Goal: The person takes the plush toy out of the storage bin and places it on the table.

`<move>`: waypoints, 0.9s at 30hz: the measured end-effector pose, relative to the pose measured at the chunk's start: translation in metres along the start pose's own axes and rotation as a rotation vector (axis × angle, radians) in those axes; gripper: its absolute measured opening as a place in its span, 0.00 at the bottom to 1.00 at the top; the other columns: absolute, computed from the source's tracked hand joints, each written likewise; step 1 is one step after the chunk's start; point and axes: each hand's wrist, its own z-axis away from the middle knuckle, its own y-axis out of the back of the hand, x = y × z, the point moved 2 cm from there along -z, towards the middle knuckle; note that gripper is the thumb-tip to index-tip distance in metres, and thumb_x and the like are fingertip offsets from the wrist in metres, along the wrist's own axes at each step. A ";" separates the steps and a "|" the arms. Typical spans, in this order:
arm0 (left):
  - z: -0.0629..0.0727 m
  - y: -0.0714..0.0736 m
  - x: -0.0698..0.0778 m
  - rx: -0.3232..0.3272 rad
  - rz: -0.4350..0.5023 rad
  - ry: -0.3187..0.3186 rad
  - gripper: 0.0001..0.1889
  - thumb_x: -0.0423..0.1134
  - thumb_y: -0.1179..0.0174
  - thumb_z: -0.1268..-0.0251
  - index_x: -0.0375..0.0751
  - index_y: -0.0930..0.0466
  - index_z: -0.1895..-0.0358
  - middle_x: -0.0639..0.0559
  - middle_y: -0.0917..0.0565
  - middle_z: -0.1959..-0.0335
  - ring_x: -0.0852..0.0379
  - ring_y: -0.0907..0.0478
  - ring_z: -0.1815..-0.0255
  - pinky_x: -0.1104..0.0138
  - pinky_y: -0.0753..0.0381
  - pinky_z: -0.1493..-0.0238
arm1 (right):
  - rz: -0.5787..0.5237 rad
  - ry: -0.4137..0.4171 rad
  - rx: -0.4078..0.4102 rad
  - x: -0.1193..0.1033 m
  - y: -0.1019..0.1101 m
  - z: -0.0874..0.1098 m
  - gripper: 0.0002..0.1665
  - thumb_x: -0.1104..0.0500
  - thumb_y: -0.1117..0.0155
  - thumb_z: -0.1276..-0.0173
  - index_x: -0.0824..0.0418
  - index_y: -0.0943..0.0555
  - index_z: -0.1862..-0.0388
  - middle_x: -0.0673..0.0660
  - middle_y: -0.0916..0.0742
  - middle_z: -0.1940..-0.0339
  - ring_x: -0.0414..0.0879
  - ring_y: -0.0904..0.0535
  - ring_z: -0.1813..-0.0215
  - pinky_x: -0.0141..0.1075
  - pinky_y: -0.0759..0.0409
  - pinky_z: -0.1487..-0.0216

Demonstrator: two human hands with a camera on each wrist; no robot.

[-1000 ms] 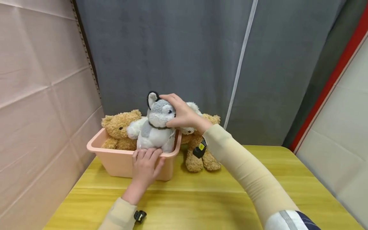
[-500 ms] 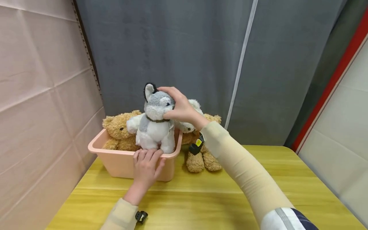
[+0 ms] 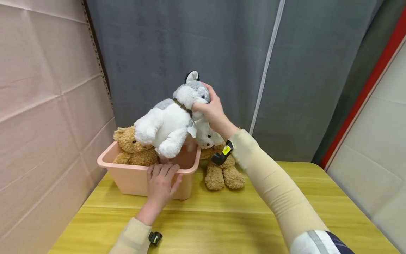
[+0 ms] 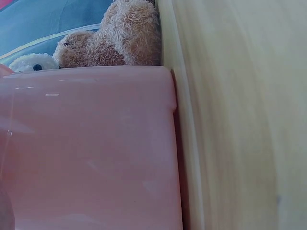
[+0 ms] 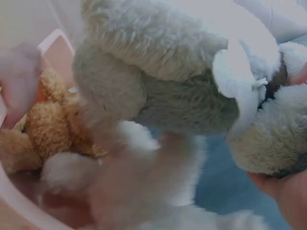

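Note:
In the head view my right hand (image 3: pixel 215 111) grips a grey-and-white plush husky (image 3: pixel 172 125) by its head. The husky hangs tilted over a pink plastic bin (image 3: pixel 133 180), head up to the right, hind legs towards the left. The right wrist view shows the husky's belly and collar (image 5: pixel 276 84) close up. My left hand (image 3: pixel 161 183) holds the bin's front rim, fingers hooked over it. A tan teddy bear (image 3: pixel 134 148) sits inside the bin at the left. Behind the husky, a white plush animal (image 3: pixel 207 135) is partly hidden.
Another tan plush bear (image 3: pixel 219 174) sits on the yellow wooden table (image 3: pixel 222 225) just right of the bin, partly covered by the right wrist's camera. A grey curtain (image 3: pixel 177 46) stands behind the table, and pale cloth (image 3: pixel 41 141) hangs along the left side.
My right hand has lifted the husky up and to the right. It stood upright in the bin before and now tips sideways above it. My left hand stays on the rim.

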 end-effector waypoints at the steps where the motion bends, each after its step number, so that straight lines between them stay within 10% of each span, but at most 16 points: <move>1: 0.000 0.000 0.000 0.004 -0.001 -0.003 0.21 0.56 0.54 0.28 0.44 0.19 0.58 0.47 0.18 0.60 0.44 0.28 0.61 0.47 0.39 0.51 | -0.012 0.008 -0.004 -0.005 0.001 0.000 0.46 0.71 0.38 0.55 0.48 0.31 0.33 0.56 0.24 0.44 0.50 0.27 0.49 0.41 0.26 0.52; 17: -0.003 -0.007 -0.005 0.006 0.043 0.008 0.21 0.55 0.53 0.29 0.43 0.19 0.58 0.48 0.19 0.61 0.45 0.28 0.61 0.47 0.40 0.52 | 0.176 0.140 0.105 -0.082 0.079 -0.016 0.47 0.73 0.38 0.54 0.49 0.32 0.32 0.55 0.26 0.43 0.50 0.30 0.48 0.42 0.29 0.53; 27: 0.005 -0.008 -0.012 -0.023 0.042 0.025 0.21 0.55 0.55 0.29 0.44 0.20 0.57 0.48 0.20 0.60 0.46 0.29 0.61 0.46 0.42 0.51 | 0.602 0.065 0.131 -0.095 0.140 -0.012 0.48 0.67 0.36 0.50 0.44 0.36 0.29 0.52 0.27 0.41 0.46 0.31 0.48 0.39 0.31 0.54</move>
